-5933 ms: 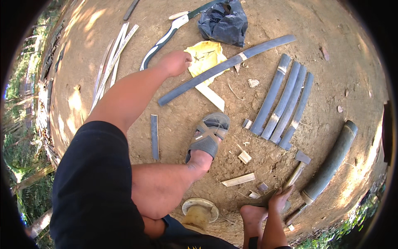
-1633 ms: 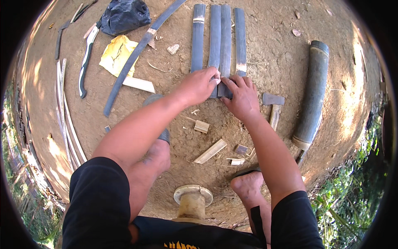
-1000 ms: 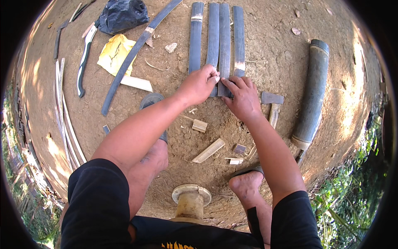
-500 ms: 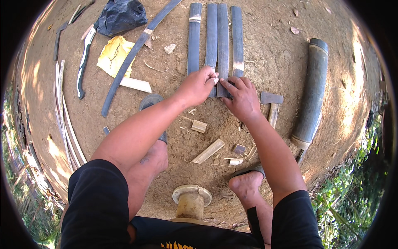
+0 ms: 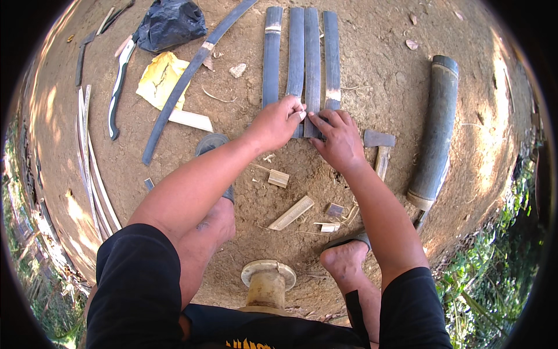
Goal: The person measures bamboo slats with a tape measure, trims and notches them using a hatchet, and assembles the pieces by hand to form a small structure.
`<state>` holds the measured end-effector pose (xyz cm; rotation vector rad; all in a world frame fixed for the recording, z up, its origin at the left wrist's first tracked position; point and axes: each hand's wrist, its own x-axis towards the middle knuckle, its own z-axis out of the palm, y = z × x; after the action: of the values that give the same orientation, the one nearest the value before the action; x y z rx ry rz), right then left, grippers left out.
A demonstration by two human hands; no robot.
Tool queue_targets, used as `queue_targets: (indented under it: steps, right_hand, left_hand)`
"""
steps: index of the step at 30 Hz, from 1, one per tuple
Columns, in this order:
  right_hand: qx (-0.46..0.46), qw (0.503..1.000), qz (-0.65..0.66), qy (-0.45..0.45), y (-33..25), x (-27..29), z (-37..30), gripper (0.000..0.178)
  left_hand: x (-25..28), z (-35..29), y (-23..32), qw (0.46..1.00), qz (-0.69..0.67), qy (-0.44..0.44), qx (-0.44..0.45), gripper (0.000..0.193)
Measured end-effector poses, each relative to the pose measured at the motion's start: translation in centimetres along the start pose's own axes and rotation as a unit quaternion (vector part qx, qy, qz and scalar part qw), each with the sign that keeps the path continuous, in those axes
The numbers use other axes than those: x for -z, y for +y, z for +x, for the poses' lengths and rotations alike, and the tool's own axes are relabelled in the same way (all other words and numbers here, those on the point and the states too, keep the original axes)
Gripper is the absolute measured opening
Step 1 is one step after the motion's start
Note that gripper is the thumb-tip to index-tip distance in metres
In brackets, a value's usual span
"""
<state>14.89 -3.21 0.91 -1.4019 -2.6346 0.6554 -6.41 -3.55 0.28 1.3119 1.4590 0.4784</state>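
Four dark split bamboo strips lie side by side on the ground, running away from me. Over the near end of the second bamboo strip (image 5: 295, 55) is my left hand (image 5: 280, 123), its thumb and fingers pinched together. What they pinch, if anything, is too small to make out. My right hand (image 5: 339, 139) rests on the near end of the third bamboo strip (image 5: 312, 64), forefinger on its face and thumb by its lower end. The outer two are a left strip (image 5: 271, 70) with a pale node near its far end and a right strip (image 5: 332, 52), partly covered by my right hand.
A hatchet (image 5: 380, 139) lies right of my right hand, beyond it a thick bamboo tube (image 5: 437, 128). Leftward are a long curved strip (image 5: 180, 87), yellow sheet (image 5: 158, 78), black plastic bag (image 5: 170, 26), white-and-black handled tool (image 5: 120, 87) and thin slivers (image 5: 88, 145). Offcuts (image 5: 292, 213) lie between my feet.
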Motion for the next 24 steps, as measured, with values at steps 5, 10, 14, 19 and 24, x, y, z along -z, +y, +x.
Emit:
queue_targets:
  steps: [5,10,14,19,24]
  right_hand:
    - [0.003,1.0,0.001,0.01,0.1,-0.2,-0.1,0.06]
    - [0.009,1.0,0.005,0.019,0.1,-0.2,0.0,0.061]
    - [0.012,1.0,0.009,0.023,0.2,-0.2,-0.2,0.061]
    - [0.011,1.0,0.011,0.025,0.1,-0.4,0.0,0.061]
    - [-0.005,1.0,0.011,0.008,0.4,-0.5,-0.2,0.061]
  left_hand:
    - [-0.1,-0.1,0.0,1.0,0.0,0.002,-0.003,0.017]
    - [-0.1,0.0,-0.4,1.0,-0.018,0.001,-0.011,0.016]
    - [-0.1,0.0,0.0,1.0,-0.017,-0.006,-0.001,0.015]
    - [-0.1,-0.1,-0.5,1.0,-0.023,0.0,-0.014,0.016]
    - [0.1,-0.7,0.3,0.996,0.023,0.047,-0.07,0.016]
